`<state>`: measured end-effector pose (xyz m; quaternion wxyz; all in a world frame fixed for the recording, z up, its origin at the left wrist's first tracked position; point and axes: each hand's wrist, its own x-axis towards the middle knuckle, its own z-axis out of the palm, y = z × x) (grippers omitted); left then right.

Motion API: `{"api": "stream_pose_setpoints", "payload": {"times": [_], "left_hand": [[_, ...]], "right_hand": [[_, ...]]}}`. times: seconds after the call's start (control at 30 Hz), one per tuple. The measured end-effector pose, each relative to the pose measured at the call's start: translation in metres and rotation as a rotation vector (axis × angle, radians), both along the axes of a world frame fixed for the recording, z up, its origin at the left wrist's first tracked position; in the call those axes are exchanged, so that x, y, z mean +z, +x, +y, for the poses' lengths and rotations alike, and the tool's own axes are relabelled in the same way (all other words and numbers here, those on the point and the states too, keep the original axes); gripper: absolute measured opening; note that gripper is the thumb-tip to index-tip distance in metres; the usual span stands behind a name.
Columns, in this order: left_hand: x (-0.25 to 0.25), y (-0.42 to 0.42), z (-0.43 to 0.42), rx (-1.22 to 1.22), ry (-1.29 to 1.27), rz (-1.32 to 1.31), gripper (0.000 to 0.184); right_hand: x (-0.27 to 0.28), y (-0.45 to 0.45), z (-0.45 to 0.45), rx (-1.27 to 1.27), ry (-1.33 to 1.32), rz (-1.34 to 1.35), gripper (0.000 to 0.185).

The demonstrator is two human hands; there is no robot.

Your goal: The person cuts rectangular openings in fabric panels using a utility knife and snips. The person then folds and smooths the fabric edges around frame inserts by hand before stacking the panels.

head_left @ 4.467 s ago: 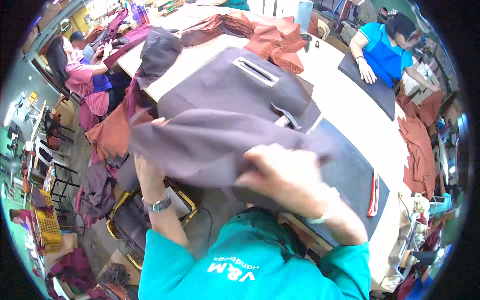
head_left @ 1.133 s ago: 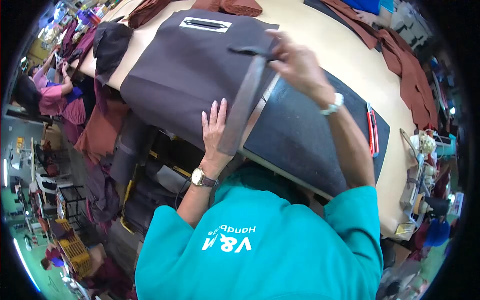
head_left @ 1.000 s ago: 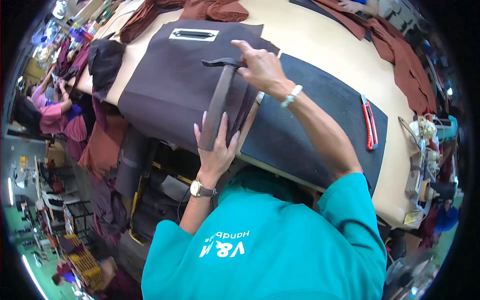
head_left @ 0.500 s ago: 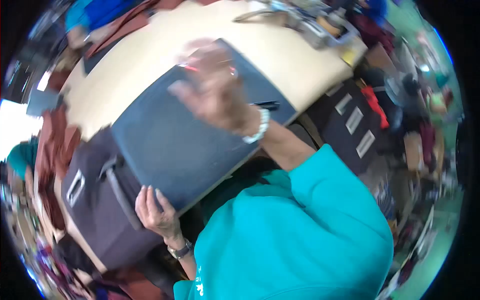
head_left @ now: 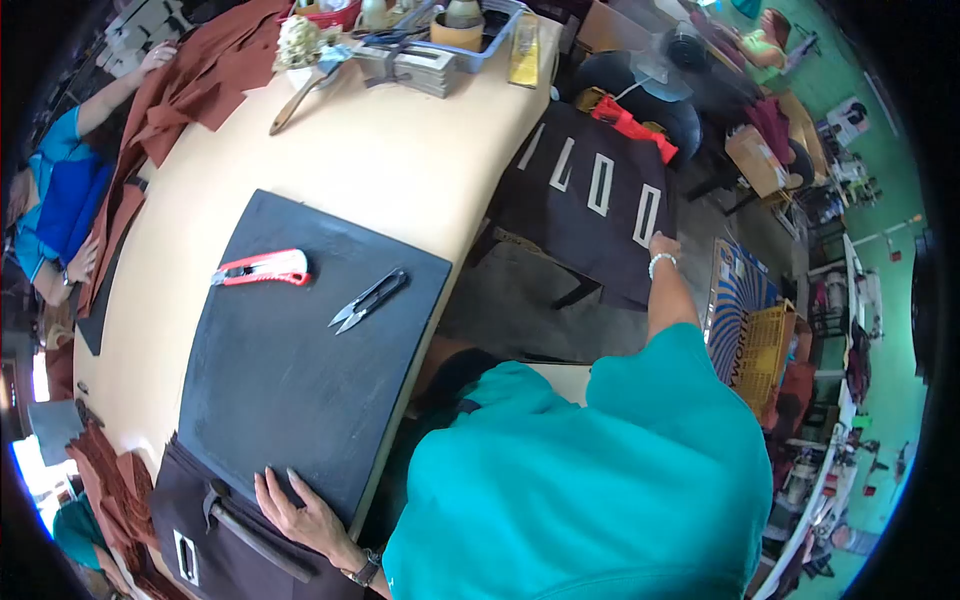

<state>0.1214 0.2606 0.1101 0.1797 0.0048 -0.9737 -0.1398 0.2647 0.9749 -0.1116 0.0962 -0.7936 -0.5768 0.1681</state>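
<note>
My left hand (head_left: pixel 305 515) rests with fingers spread on the near corner of a black cutting mat (head_left: pixel 290 390), beside a hammer (head_left: pixel 258 540) lying on dark folded fabric (head_left: pixel 330 580). Out to the right, my right hand (head_left: pixel 663 245) is closed on the edge of a dark fabric panel (head_left: pixel 560 225), close to one of its white rectangular frames (head_left: pixel 648 215). On the mat lie a red utility knife (head_left: pixel 265 268) and a pair of black-handled thread snips (head_left: pixel 368 301), both apart from my hands.
A blue basket (head_left: pixel 475 50) of tools, a brush (head_left: pixel 300 100) and a stack of grey strips (head_left: pixel 410 70) occupy the table's far end. Brown fabric (head_left: pixel 190 75) lies at left, near another person's hand (head_left: pixel 158 57). A yellow crate (head_left: pixel 762 350) stands at right.
My right hand has moved from above the mat to the dark panel at right and closed on its edge. The red knife now lies uncovered on the mat. The view has turned right.
</note>
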Motion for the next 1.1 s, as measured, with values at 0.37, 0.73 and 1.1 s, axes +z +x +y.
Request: {"api": "stream_pose_setpoints", "payload": {"times": [0.37,0.73,1.1], "left_hand": [[-0.004,0.001,-0.005,-0.02,-0.03,0.0,0.033],[-0.002,0.001,-0.003,-0.02,-0.035,-0.009,0.034],[-0.003,0.001,-0.003,-0.022,-0.008,-0.004,0.031]], "right_hand": [[0.043,0.005,-0.05,0.144,0.129,-0.124,0.039],[0.086,-0.016,-0.062,0.179,0.325,-0.045,0.025],[0.077,-0.004,-0.04,0.168,0.433,0.007,0.023]]}}
